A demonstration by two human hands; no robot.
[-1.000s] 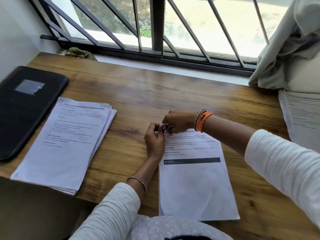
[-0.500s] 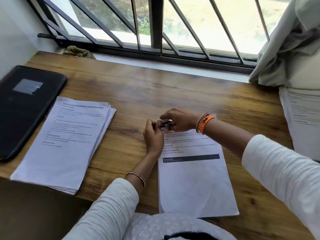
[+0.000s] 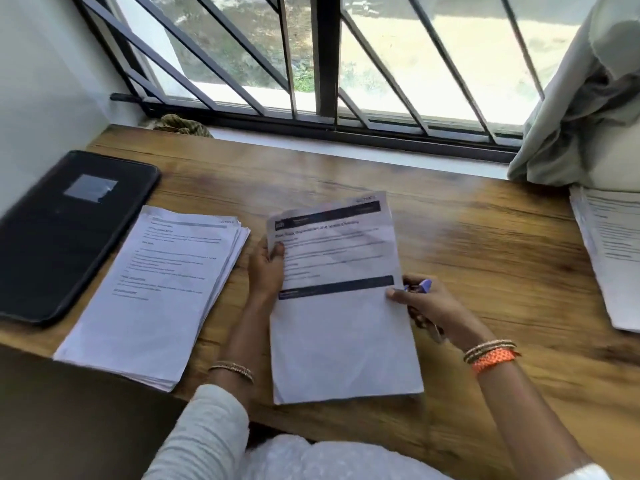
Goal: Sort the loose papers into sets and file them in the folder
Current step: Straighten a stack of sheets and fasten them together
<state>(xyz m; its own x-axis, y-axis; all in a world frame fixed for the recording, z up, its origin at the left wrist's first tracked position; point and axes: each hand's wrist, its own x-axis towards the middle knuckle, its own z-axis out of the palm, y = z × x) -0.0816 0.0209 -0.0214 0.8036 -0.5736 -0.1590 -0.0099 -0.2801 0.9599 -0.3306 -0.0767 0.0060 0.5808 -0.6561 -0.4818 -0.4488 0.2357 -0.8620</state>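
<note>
A set of white printed papers [image 3: 341, 327] with dark header bars is lifted a little off the wooden table [image 3: 485, 244] in front of me. My left hand [image 3: 265, 271] grips its left edge near the top. My right hand [image 3: 429, 306] pinches the right edge while also holding a small blue and metal stapler [image 3: 420, 286]. A thicker stack of papers [image 3: 159, 289] lies to the left. The black folder [image 3: 65, 230] lies shut at the far left. Another stack of papers [image 3: 613, 251] sits at the right edge.
A barred window [image 3: 325, 64] runs along the far side of the table. A pale curtain [image 3: 581, 109] hangs at the right, over the right stack's far end. A coil of rope [image 3: 181, 124] lies on the sill at back left.
Both hands were together at the set's top left corner with the stapler. Now they have parted to the sheet's two sides, and the set has lifted and its top is uncovered.
</note>
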